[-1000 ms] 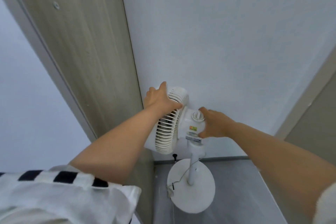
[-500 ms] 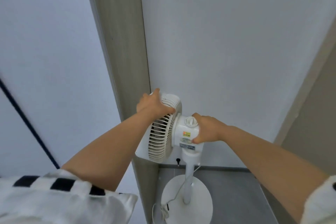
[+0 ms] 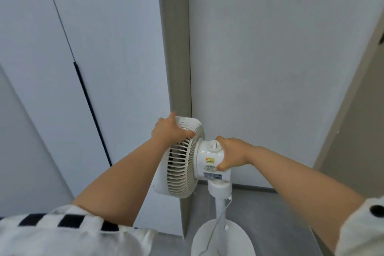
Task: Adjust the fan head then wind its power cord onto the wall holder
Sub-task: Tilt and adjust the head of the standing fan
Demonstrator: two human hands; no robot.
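A white pedestal fan stands in a corner, its round base (image 3: 239, 241) on the grey floor. The fan head (image 3: 180, 170) has a ribbed grille and faces left. My left hand (image 3: 169, 132) grips the top rim of the grille. My right hand (image 3: 231, 155) grips the motor housing (image 3: 212, 162), next to the round knob (image 3: 214, 145) on top. A thin white power cord (image 3: 216, 226) hangs from the neck down along the pole to the base. No wall holder is in view.
A beige-grey trim post (image 3: 176, 48) rises just behind the fan head. White cabinet doors (image 3: 93, 48) with a black handle strip fill the left. A white wall (image 3: 280, 58) stands behind, and a beige frame (image 3: 353, 100) slants at the right.
The view has swung left, bringing the cabinet doors in. Both hands have kept their grip while the fan head has turned further left.
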